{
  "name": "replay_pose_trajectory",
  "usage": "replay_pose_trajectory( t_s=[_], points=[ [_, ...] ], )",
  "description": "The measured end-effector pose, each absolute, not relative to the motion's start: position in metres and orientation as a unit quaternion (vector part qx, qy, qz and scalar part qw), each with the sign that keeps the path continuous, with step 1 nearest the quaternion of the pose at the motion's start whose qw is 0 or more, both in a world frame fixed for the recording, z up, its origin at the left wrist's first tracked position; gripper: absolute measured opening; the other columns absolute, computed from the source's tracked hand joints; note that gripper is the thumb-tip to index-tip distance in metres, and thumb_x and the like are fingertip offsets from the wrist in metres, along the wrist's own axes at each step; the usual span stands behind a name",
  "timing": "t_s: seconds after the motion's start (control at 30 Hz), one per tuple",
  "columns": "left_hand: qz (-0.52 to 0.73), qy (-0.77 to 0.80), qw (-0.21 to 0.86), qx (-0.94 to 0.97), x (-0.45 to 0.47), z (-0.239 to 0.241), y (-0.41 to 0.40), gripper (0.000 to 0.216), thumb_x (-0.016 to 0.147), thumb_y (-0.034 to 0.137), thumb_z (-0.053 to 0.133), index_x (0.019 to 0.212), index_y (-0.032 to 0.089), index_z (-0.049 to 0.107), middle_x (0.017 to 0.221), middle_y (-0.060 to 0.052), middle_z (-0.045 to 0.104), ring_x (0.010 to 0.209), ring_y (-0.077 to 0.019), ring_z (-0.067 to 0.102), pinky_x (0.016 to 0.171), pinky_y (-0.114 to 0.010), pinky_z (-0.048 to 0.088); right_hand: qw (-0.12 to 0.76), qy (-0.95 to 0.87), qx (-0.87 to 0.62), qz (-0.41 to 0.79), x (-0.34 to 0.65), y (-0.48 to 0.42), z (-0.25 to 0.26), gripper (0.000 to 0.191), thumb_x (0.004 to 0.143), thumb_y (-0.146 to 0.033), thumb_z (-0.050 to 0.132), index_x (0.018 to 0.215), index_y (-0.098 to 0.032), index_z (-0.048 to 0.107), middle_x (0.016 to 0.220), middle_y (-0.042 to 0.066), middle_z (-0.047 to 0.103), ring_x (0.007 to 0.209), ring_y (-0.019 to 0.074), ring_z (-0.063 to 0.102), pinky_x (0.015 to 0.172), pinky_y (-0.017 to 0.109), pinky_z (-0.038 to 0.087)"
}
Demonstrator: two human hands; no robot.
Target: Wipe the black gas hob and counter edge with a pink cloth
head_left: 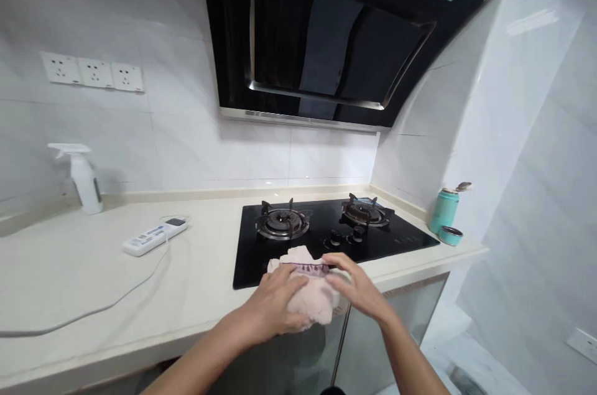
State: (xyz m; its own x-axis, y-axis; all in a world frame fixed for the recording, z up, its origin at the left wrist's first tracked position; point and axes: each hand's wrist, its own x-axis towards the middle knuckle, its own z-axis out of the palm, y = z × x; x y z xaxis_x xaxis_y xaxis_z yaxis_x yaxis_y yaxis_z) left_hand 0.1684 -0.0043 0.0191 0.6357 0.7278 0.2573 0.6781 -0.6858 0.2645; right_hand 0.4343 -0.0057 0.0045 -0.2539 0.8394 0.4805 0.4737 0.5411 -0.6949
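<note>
Far left: grey cord (93, 317) runs in from the edge across the pale counter (60, 277), thinning as it goes up to the remote. Three sockets (95, 73) side by side on the tiled wall (181, 152). Below them, white spray bottle (84, 182) upright near the wall, nozzle pointing left. Right of it, white remote (156, 237) lying flat, dark screen at its far end, cord touching it.

Next, left hand (275, 302): closed on the left side of the cloth (314, 298), fingers spread over its near face. Cloth is pale pink, bunched, purple-trimmed band across the top; it's up at the front edge of the hob (252, 252), lower part hanging in front of the counter edge. Can't tell from here if it touches the glass. Right hand (357, 286): thumb and fingers a bit apart, tips at the cloth's right edge; can't tell if they pinch it.

Behind the hands, left burner (283, 223), then two black knobs (346, 236), then right burner (366, 213). Big black hood (336, 40) overhead, tilted.

Right end: teal jar (444, 210) standing in the counter corner, small teal cup (450, 234) just beside it, in front. One outlet (583, 342) low on the right wall.
</note>
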Motion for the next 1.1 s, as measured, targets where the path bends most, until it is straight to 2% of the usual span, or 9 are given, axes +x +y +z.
replay_pose_trajectory(
  t_s=[0.1, 0.2, 0.3, 0.43, 0.57, 0.63, 0.73, 0.93, 1.1],
  points=[
    [0.165, 0.411, -0.001, 0.897, 0.193, 0.007, 0.003, 0.084, 0.068, 0.051, 0.084, 0.145, 0.034, 0.053, 0.162, -0.019, 0.034, 0.146, -0.0465, 0.034, 0.113, -0.07, 0.031, 0.517, -0.666, -0.519, 0.142, 0.472, 0.019, -0.006, 0.045, 0.097, -0.058, 0.045, 0.102, -0.02, 0.069, 0.105, 0.009, 0.071, 0.101, 0.0238, 0.066, 0.094, 0.037, 0.051],
    [0.144, 0.441, -0.009, 0.886, 0.218, -0.003, 0.012, 0.1, 0.058, 0.056, 0.088, 0.147, 0.034, 0.049, 0.164, -0.022, 0.03, 0.147, -0.0542, 0.025, 0.108, -0.079, 0.026, 0.482, -0.591, -0.645, 0.042, 0.495, 0.047, -0.023, 0.052, 0.099, -0.058, 0.034, 0.094, -0.019, 0.069, 0.093, 0.01, 0.069, 0.091, 0.0255, 0.064, 0.086, 0.038, 0.052],
    [0.148, 0.439, -0.008, 0.886, 0.249, -0.019, 0.013, 0.101, 0.06, 0.064, 0.084, 0.149, 0.035, 0.046, 0.161, -0.022, 0.035, 0.146, -0.0552, 0.025, 0.105, -0.079, 0.028, 0.399, -0.594, -0.697, -0.039, 0.496, 0.063, -0.037, 0.047, 0.098, -0.052, 0.038, 0.097, -0.019, 0.072, 0.108, 0.015, 0.066, 0.106, 0.0315, 0.058, 0.093, 0.047, 0.047],
    [0.161, 0.354, -0.064, 0.919, 0.297, -0.042, 0.001, 0.084, 0.07, 0.067, 0.076, 0.143, 0.037, 0.05, 0.156, -0.018, 0.04, 0.14, -0.051, 0.033, 0.101, -0.076, 0.032, 0.252, -0.612, -0.742, -0.107, 0.489, 0.065, -0.046, 0.041, 0.1, -0.046, 0.04, 0.12, -0.025, 0.07, 0.129, 0.013, 0.058, 0.121, 0.0333, 0.052, 0.097, 0.05, 0.043],
    [0.166, 0.33, -0.12, 0.921, 0.308, -0.042, -0.004, 0.052, 0.088, 0.046, 0.066, 0.137, 0.035, 0.053, 0.146, -0.015, 0.048, 0.125, -0.0392, 0.048, 0.093, -0.059, 0.043, 0.217, -0.611, -0.757, -0.086, 0.495, 0.063, -0.047, 0.044, 0.102, -0.047, 0.035, 0.128, -0.03, 0.065, 0.132, 0.01, 0.057, 0.126, 0.032, 0.049, 0.102, 0.052, 0.042],
    [0.164, 0.333, -0.123, 0.92, 0.292, -0.035, -0.005, 0.052, 0.091, 0.04, 0.062, 0.141, 0.034, 0.049, 0.143, -0.015, 0.05, 0.12, -0.0349, 0.052, 0.09, -0.053, 0.045, 0.215, -0.611, -0.758, -0.074, 0.498, 0.062, -0.048, 0.046, 0.101, -0.05, 0.032, 0.129, -0.03, 0.064, 0.133, 0.01, 0.056, 0.127, 0.0333, 0.048, 0.102, 0.055, 0.042],
    [0.156, 0.354, -0.107, 0.916, 0.252, -0.026, -0.012, 0.066, 0.087, 0.04, 0.069, 0.147, 0.035, 0.042, 0.144, -0.013, 0.05, 0.12, -0.0335, 0.052, 0.09, -0.049, 0.046, 0.21, -0.611, -0.76, -0.069, 0.501, 0.061, -0.049, 0.05, 0.1, -0.052, 0.029, 0.131, -0.03, 0.063, 0.135, 0.011, 0.055, 0.127, 0.035, 0.048, 0.101, 0.058, 0.042],
    [0.164, 0.438, -0.112, 0.877, 0.127, -0.045, -0.037, 0.084, 0.079, 0.043, 0.081, 0.151, 0.035, 0.04, 0.156, -0.011, 0.046, 0.135, -0.0342, 0.048, 0.105, -0.048, 0.042, 0.213, -0.619, -0.752, -0.075, 0.502, 0.059, -0.056, 0.056, 0.098, -0.055, 0.026, 0.134, -0.03, 0.061, 0.138, 0.012, 0.053, 0.129, 0.0356, 0.047, 0.103, 0.059, 0.041],
    [0.16, 0.518, -0.15, 0.827, -0.025, -0.057, -0.055, 0.078, 0.077, 0.049, 0.079, 0.147, 0.029, 0.05, 0.151, -0.013, 0.055, 0.135, -0.0334, 0.053, 0.112, -0.046, 0.04, 0.209, -0.618, -0.754, -0.071, 0.505, 0.06, -0.058, 0.057, 0.097, -0.055, 0.026, 0.134, -0.03, 0.06, 0.138, 0.013, 0.054, 0.128, 0.0365, 0.047, 0.101, 0.06, 0.041]
  ],
)
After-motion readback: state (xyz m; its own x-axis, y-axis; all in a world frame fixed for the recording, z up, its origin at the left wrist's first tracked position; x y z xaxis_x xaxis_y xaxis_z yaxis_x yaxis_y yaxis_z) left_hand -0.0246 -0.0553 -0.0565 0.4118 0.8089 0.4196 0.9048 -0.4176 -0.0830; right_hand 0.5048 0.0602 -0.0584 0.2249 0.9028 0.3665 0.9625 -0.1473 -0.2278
